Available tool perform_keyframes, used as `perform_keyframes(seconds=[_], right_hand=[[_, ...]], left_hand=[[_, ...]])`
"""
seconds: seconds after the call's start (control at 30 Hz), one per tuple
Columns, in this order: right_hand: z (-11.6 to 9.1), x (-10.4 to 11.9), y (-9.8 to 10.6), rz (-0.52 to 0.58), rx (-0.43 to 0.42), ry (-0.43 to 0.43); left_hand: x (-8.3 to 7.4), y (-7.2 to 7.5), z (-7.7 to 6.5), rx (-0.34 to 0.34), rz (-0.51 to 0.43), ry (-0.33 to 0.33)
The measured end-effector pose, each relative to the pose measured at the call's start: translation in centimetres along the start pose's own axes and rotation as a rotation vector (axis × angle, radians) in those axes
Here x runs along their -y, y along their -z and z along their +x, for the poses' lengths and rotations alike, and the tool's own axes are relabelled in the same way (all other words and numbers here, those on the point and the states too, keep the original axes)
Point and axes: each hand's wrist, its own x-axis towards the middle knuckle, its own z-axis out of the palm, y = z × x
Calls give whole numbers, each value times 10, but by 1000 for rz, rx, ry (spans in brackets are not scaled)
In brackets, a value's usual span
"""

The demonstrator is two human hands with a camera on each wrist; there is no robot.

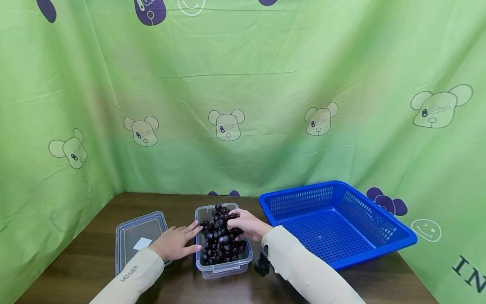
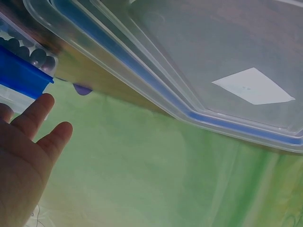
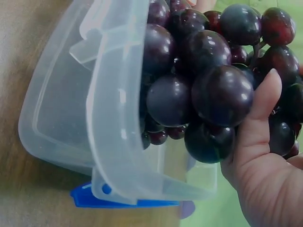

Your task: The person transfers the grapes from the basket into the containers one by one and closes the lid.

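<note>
Head view: right hand (image 1: 248, 223) is gripping round, dark-purple grapes (image 1: 218, 241) in a clear plastic box (image 1: 228, 267), left hand (image 1: 177, 243) holding its fingers apart alongside; apparent repositioning is calling for steady support next.

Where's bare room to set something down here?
Free: inside the blue basket; table between lid and container, beyond the left hand; table in front of the container. Crowded: the container itself, heaped with grapes that the right hand grips.
</note>
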Motion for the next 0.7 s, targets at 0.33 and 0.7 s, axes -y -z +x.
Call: perform_keyframes(seconds=[0.33,0.7], right_hand=[[4,-4,-6,-24,-74,-42],[8,-8,-16,-54,-111,-95]], left_hand=[[0,2,1,-7,-4,-5],[0,2,0,7,-5,2]])
